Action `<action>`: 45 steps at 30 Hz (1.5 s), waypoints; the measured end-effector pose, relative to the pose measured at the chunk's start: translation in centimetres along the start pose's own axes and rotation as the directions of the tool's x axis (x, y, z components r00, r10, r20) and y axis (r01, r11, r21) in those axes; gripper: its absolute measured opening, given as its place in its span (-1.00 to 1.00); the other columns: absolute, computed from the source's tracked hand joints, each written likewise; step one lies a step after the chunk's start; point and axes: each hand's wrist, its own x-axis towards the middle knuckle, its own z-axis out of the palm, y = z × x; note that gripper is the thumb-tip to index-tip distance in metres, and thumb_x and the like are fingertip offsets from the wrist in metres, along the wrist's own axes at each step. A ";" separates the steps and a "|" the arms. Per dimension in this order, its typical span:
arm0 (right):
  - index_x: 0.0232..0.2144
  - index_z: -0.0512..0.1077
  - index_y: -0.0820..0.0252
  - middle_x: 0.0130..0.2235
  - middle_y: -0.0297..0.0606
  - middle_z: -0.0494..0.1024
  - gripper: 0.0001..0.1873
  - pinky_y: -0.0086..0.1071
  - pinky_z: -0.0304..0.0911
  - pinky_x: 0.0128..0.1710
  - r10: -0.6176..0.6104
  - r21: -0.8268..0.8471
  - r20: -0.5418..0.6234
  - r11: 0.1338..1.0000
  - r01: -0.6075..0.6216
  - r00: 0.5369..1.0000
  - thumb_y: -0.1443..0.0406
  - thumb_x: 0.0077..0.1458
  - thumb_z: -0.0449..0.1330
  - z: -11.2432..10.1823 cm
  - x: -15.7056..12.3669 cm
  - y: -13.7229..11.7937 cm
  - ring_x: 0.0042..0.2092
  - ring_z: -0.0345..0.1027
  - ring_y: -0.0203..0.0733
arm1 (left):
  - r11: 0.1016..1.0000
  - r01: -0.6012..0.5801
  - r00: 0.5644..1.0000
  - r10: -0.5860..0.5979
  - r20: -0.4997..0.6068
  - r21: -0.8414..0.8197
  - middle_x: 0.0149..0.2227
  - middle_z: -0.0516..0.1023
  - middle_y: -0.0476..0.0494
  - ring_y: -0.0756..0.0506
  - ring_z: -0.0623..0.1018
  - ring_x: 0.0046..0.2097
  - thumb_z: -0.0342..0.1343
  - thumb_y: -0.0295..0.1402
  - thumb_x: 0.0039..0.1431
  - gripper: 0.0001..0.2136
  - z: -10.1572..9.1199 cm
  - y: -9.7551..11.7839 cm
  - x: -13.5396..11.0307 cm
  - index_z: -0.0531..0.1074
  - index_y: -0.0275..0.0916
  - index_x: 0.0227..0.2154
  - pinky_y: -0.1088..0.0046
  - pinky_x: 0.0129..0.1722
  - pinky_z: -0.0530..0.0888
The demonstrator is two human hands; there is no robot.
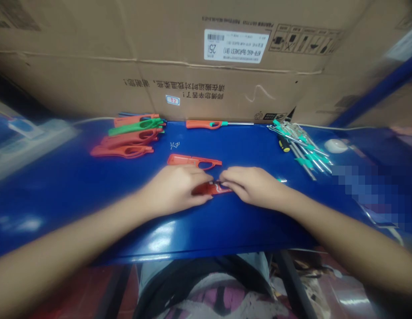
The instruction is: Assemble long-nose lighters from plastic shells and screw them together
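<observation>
Over the blue table (pixel 76 190), our left hand (pixel 179 186) pinches an orange casing (pixel 209 189); our right hand (pixel 254 184) touches it, whether pinching we cannot tell. Beyond, inverted on the carton (pixel 92 53), a white label (pixel 237 45) reads "KFR-46G/BpR3AES1 (B1)", "25".

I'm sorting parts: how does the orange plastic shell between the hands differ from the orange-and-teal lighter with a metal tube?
The orange plastic shell is partly covered by the left hand and right hand; the orange-and-teal lighter lies untouched near the cardboard. The lighter shows a metal tube; the shell's visible part shows none. Both show orange.
</observation>
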 end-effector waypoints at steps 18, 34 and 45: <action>-0.13 0.46 0.12 -0.17 -0.23 0.53 -0.78 -0.38 -0.07 -0.43 0.029 -0.114 0.032 0.993 -0.025 0.999 0.34 0.34 0.02 -0.4 0.0 -0.4 -0.27 0.34 -0.21 | 1.000 -0.002 1.000 0.002 0.004 -0.020 -0.11 0.64 -0.04 -0.10 0.64 -0.12 0.16 -0.29 0.31 -0.82 0.6 0.4 0.0 0.57 -0.17 -0.09 0.43 -0.19 0.51; -0.17 0.44 0.15 -0.14 -0.21 0.58 -0.85 -0.39 0.09 -0.31 0.061 -0.016 -0.011 0.998 -0.062 0.998 0.30 0.34 0.07 -0.1 0.0 -0.2 -0.17 0.42 -0.15 | 0.951 -0.108 0.992 0.085 0.090 0.290 -0.20 0.57 -0.19 -0.14 0.59 -0.23 0.01 -0.33 0.39 -0.77 0.1 1.8 -0.1 0.57 -0.29 -0.16 0.35 -0.28 0.50; -0.33 0.48 0.19 -0.33 -0.26 0.56 -0.81 -0.39 0.06 -0.34 0.080 0.039 -0.073 0.996 -0.078 0.994 0.28 0.30 0.11 0.1 0.0 0.1 -0.34 0.36 -0.23 | 0.991 -0.028 1.000 0.028 0.002 0.131 -0.11 0.59 -0.22 -0.17 0.58 -0.07 0.05 -0.33 0.38 -0.73 1.0 1.2 -0.2 0.50 -0.28 0.03 0.31 -0.11 0.52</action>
